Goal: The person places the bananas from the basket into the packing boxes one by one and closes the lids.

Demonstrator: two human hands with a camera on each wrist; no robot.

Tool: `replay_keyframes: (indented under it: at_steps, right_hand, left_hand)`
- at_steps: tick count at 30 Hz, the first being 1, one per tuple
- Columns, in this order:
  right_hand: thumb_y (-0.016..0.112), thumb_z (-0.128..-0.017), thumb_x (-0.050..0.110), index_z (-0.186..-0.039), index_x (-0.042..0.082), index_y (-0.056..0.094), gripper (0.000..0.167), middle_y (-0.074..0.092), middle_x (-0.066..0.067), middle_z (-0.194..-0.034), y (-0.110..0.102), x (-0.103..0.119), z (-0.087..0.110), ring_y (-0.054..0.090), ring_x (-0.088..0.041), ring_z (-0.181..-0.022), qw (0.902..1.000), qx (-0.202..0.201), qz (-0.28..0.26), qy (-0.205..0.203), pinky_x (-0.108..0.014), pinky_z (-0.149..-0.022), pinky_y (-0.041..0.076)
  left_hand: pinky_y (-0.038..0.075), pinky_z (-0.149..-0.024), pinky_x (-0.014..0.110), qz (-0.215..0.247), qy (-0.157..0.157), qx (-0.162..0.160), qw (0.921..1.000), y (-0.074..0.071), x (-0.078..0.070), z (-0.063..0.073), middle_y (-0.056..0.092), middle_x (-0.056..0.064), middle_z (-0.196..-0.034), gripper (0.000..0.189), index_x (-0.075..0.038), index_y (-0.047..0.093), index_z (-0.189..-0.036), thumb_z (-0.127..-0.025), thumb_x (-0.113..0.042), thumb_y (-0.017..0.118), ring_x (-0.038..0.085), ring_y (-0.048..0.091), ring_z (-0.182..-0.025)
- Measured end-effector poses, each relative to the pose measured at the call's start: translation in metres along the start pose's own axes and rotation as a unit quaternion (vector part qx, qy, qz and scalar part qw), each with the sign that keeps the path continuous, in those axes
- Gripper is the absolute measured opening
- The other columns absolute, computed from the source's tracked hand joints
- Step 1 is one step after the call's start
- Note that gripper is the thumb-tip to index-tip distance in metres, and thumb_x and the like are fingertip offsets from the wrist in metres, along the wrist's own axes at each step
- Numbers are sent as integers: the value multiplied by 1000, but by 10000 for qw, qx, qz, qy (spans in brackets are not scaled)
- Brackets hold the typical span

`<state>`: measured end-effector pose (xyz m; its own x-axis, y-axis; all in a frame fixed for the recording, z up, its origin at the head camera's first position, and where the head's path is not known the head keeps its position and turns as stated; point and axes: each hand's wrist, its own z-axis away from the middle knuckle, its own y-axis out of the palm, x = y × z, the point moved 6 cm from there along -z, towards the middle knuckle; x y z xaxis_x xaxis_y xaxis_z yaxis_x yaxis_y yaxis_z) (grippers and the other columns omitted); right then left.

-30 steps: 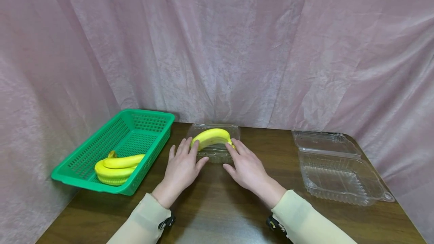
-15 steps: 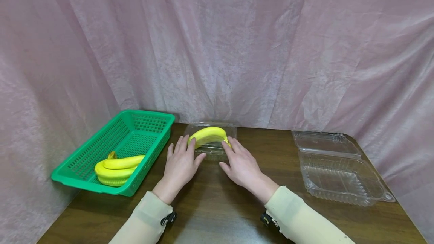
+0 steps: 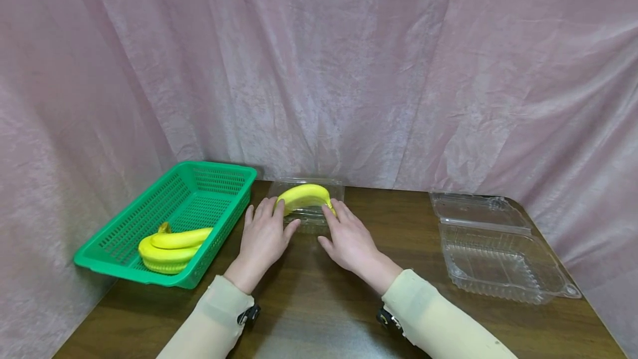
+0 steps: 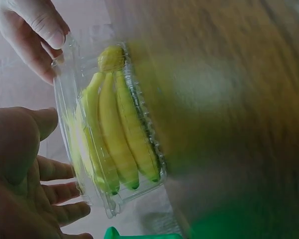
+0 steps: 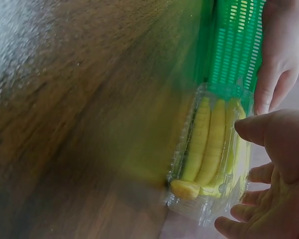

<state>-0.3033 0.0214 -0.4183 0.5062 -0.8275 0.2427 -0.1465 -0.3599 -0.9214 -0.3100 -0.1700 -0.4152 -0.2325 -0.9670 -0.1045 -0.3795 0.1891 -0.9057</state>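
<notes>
A bunch of yellow bananas (image 3: 305, 194) lies in a clear plastic clamshell box (image 3: 313, 227) near the back of the table. Both wrist views show the bananas (image 4: 112, 132) behind the box's clear wall, stem end to the right. My left hand (image 3: 263, 235) touches the box's left side with fingers extended. On the other side, my right hand (image 3: 351, 240) rests its fairly straight fingers at the right edge, by the stem. Neither hand curls round the box. In the right wrist view, the right thumb (image 5: 258, 129) lies close to the lid.
To the left stands a green plastic basket (image 3: 239, 204) holding another bunch of bananas (image 3: 174, 248). A second clear clamshell box (image 3: 498, 259) lies unfolded at the right of the brown wooden table (image 3: 319, 303). A pink curtain (image 3: 319, 71) hangs behind the table.
The box with the bananas has slid left and slightly back, towards the curtain. Both hands have moved along with it. The basket and the unfolded box have stayed put.
</notes>
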Motion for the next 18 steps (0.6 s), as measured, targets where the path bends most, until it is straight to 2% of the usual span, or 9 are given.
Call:
replay_keyframes:
  at_steps: [11,18]
  right_hand:
    - [77,-106,34,-167,-1,42,79,34,-28,-174,5,-1,-7,34,-44,-161,9993,314,-191,-116,-53,-127,36]
    - [78,-105,31,-167,-1,42,79,34,-29,-173,3,0,-12,34,-45,-161,9987,358,-214,-285,-53,-128,35]
  left_hand:
    - [37,-123,65,-70,-86,258,9996,2,4,-7,52,31,-160,73,4,57,-156,-109,-50,69,51,44,-153]
    - [34,-125,64,3,-144,366,9992,3,9,-11,48,32,-163,73,6,55,-157,-110,-49,68,51,41,-155]
